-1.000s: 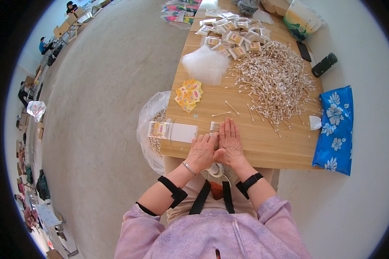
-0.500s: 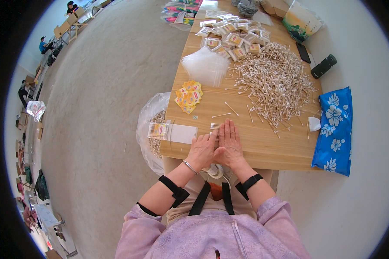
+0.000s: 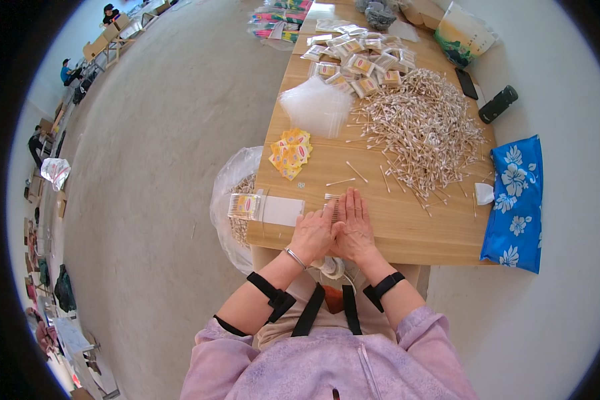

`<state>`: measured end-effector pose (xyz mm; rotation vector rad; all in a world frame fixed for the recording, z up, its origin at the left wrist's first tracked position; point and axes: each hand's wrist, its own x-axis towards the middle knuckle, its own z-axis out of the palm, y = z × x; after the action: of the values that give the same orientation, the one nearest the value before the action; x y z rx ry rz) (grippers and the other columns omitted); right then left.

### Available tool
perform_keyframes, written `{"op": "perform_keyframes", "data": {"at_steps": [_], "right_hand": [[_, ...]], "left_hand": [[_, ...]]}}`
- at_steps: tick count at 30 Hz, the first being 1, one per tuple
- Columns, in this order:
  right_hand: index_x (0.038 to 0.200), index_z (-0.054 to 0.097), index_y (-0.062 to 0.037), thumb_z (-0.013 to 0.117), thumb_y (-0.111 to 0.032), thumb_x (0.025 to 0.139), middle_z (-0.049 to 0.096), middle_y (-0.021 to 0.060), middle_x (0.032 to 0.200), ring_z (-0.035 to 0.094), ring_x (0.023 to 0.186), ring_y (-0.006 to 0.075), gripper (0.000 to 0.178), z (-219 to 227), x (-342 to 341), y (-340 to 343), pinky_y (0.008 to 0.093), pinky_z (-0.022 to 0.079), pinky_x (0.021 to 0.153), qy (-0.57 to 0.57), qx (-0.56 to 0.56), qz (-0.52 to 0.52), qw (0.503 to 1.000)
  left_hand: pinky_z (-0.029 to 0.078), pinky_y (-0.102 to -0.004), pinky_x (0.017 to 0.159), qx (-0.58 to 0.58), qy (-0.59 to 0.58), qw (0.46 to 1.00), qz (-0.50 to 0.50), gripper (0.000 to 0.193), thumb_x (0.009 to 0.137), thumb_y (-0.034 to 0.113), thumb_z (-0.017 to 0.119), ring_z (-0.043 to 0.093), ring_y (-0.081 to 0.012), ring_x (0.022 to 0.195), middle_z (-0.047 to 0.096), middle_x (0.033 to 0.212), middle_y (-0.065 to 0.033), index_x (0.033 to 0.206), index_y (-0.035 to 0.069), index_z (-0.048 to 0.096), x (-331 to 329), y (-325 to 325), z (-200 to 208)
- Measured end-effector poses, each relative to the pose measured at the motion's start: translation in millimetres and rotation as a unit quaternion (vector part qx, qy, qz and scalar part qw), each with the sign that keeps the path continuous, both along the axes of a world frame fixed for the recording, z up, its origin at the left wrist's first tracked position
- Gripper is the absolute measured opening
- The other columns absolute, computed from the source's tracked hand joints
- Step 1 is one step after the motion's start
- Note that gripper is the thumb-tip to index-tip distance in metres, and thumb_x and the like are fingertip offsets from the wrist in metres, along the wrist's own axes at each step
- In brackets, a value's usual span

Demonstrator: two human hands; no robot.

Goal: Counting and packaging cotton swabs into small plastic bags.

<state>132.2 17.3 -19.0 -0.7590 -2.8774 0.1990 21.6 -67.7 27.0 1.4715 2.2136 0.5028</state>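
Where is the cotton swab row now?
In the head view, the cotton swab row lies against the left hand and right hand, right of the white pad on the table.

A plain grey floor spreads left of a light wooden table, which stands beside a pale wall. Across the bright room, a whitish table and cardboard boxes line the opposite wall.

Swab row set at near side of table, by left hand and right hand; swab pack placed left of these, at left edge. Farther back, cards and plastic sleeves are laid left of swab pile, packets heaped behind. Pouch placed at right edge, bottle and phone behind it.
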Motion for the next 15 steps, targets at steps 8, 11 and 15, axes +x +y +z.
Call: {"op": "perform_keyframes", "data": {"at_steps": [8, 11, 15], "right_hand": [[0.14, 0.022, 0.0118, 0.061, -0.048, 0.07, 0.014, 0.0306, 0.149, 0.01, 0.142, 0.041, 0.1, 8.5, -0.6, -1.4, 0.0472, 0.007, 0.116, 0.008, -0.033, 0.007, 0.999], [0.14, 0.021, 0.0118, 0.061, -0.048, 0.071, 0.014, 0.0304, 0.15, 0.01, 0.142, 0.041, 0.1, 4.5, -2.1, -1.7, 0.0474, 0.008, 0.116, -0.001, -0.023, 0.002, 1.0], [0.141, 0.019, 0.0114, 0.06, -0.048, 0.072, 0.013, 0.0296, 0.15, 0.009, 0.142, 0.0408, 0.099, -2.6, -4.4, -2.1, 0.0477, 0.007, 0.116, -0.02, 0.009, -0.009, 1.0]], "left_hand": [[0.045, -0.0431, 0.07, 0.011, 0.062, 0.998, -0.03, 0.07, 0.077, 0.014, 0.06, 0.063, -0.0295, 0.086, 0.065, 0.097, -0.0127, 0.14, 0.005, 0.032, -4.4, 3.7, -16.0], [0.046, -0.0425, 0.067, 0.018, 0.071, 0.997, -0.014, 0.069, 0.076, 0.014, 0.06, 0.064, -0.03, 0.08, 0.066, 0.092, -0.0124, 0.139, 0.004, 0.033, -3.1, 4.0, -14.1], [0.046, -0.0423, 0.063, 0.08, 0.088, 0.993, -0.014, 0.07, 0.075, 0.014, 0.06, 0.064, -0.0311, 0.075, 0.067, 0.087, -0.0132, 0.139, 0.004, 0.033, -4.2, 2.4, -25.6]]}}
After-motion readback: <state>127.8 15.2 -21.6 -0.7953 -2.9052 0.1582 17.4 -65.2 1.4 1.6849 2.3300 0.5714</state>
